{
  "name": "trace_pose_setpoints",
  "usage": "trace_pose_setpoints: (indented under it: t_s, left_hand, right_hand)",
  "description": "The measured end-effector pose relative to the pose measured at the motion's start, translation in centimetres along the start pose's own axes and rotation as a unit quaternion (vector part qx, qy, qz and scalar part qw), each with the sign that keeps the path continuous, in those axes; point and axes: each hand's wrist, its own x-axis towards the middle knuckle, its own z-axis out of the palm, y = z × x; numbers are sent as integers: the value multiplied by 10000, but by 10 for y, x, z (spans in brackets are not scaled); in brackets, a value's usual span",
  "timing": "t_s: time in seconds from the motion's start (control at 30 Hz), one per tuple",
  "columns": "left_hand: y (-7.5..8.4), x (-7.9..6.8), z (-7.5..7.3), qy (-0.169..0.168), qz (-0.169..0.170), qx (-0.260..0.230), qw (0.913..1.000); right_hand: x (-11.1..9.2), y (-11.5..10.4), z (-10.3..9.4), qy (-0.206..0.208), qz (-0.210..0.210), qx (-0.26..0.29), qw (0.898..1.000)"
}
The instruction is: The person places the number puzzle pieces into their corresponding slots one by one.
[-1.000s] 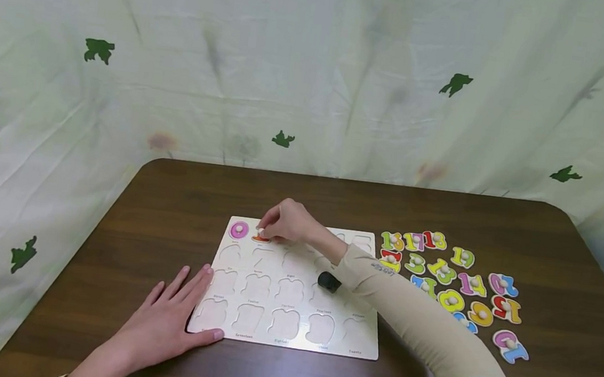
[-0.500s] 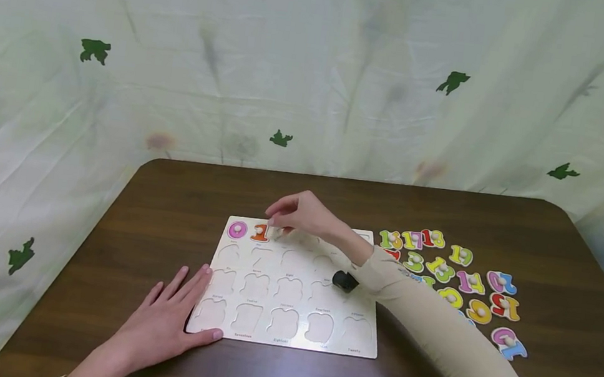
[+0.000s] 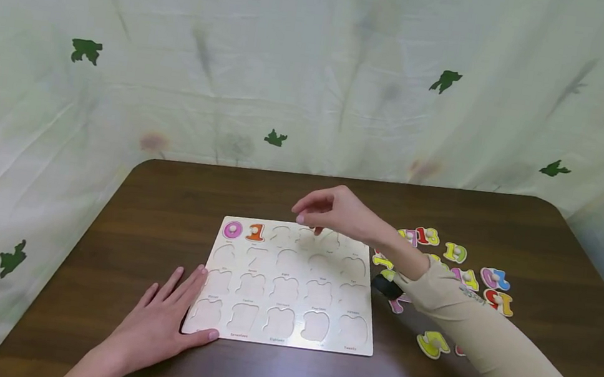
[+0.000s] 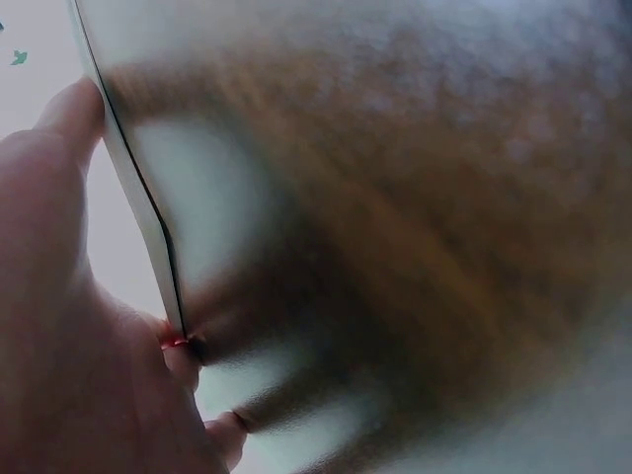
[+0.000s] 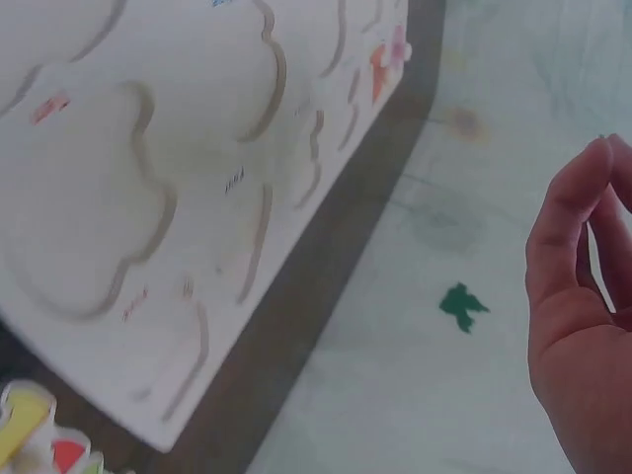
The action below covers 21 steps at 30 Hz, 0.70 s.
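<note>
A white number puzzle board [image 3: 263, 275] lies on the table, with cut-out slots in rows. In its far-left corner sit a pink 0 piece [image 3: 226, 229] and, beside it, an orange 1 piece [image 3: 256, 232]. My left hand [image 3: 162, 316] rests at the board's near-left corner, fingers spread along the left edge and thumb on the near edge; the left wrist view shows the hand [image 4: 59, 267] against that edge. Above the board's far edge is my right hand [image 3: 341, 212], fingers loosely curled. Nothing shows between finger and thumb of that hand [image 5: 583, 326] in the right wrist view.
Several loose knobbed number pieces lie right of the board, including a red-and-yellow one [image 3: 428, 236], a pink-and-blue one [image 3: 494, 279] and a yellow one [image 3: 432, 344]. My right forearm [image 3: 483, 324] covers others. A pale curtain [image 3: 314, 89] hangs behind the dark table [image 3: 136, 206].
My right hand has let go of the orange 1 piece, which stays in the board's top row. The hand has lifted and moved right. My left hand has stayed at the corner.
</note>
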Motion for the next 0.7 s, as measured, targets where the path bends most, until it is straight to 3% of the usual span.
trace_pose_setpoints:
  t_s: [0.37,0.7]
  left_hand:
    - [-1,-1,-1,-11,-1,-54,10000]
    - [0,1,0,-43,24,-57,10000]
  right_hand:
    - [-55,-10,-32,93,10,-526,9986]
    - [-109,-8,-58,531,132,-1042,9931]
